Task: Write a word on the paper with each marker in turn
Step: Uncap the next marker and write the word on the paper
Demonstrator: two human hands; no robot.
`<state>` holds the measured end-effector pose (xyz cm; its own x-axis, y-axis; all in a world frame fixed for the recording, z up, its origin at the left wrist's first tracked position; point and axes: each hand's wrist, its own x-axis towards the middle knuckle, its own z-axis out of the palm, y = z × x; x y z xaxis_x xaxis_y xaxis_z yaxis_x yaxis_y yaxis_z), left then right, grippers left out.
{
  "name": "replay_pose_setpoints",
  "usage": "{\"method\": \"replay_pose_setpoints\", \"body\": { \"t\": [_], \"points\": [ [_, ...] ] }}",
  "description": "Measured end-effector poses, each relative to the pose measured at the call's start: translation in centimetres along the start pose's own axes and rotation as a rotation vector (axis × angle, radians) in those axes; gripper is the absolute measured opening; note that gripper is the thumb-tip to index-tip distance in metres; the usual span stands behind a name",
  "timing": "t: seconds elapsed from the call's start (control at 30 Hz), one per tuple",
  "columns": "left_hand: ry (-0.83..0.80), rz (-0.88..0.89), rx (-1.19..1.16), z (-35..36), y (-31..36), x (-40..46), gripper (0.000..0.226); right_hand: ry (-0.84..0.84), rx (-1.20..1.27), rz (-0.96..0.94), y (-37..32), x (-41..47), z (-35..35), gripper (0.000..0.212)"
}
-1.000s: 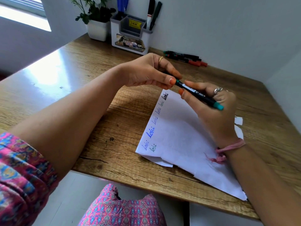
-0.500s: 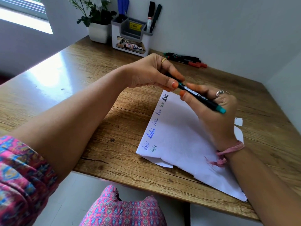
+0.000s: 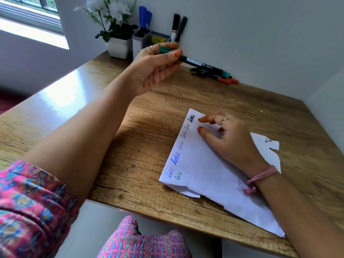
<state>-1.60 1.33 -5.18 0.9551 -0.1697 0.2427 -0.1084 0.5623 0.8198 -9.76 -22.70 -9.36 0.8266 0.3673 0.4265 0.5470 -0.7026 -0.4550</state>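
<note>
My left hand [image 3: 154, 67] is raised over the far part of the desk and grips a capped green marker [image 3: 197, 63] by its cap end, with the barrel pointing right toward the pile of markers [image 3: 216, 76] by the wall. My right hand [image 3: 230, 140] rests flat on the white paper [image 3: 208, 175] with fingers spread and nothing in it. Several small handwritten words in black, blue and green run along the paper's left edge.
A white and grey pen holder [image 3: 147, 41] with blue and black markers stands at the back beside a potted plant [image 3: 116, 34]. The wooden desk [image 3: 149, 127] meets white walls at the back and right. My patterned pink sleeve and lap show at the bottom.
The green marker passed from my right hand to my left, which carried it up and back toward the wall. My right hand dropped flat onto the paper.
</note>
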Motion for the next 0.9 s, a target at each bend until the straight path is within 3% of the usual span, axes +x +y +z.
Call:
{"method": "replay_pose_setpoints", "body": {
  "t": [0.27,0.47,0.63,0.9],
  "points": [
    [0.221,0.16,0.05,-1.1,0.3,0.6,0.015,-0.121,-0.132,0.046,0.0,-0.3,0.8,0.039],
    [0.439,0.455,0.282,-0.8,1.9,2.1,0.039,-0.138,-0.223,0.018,-0.1,-0.6,1.0,0.042],
    [0.508,0.635,0.538,0.2,5.0,6.8,0.033,-0.144,-0.238,0.015,0.0,-0.7,1.0,0.04],
    [0.554,0.621,0.741,-0.2,4.4,13.7,0.03,-0.113,-0.251,0.011,0.2,-0.8,1.1,0.044]
  ]
}}
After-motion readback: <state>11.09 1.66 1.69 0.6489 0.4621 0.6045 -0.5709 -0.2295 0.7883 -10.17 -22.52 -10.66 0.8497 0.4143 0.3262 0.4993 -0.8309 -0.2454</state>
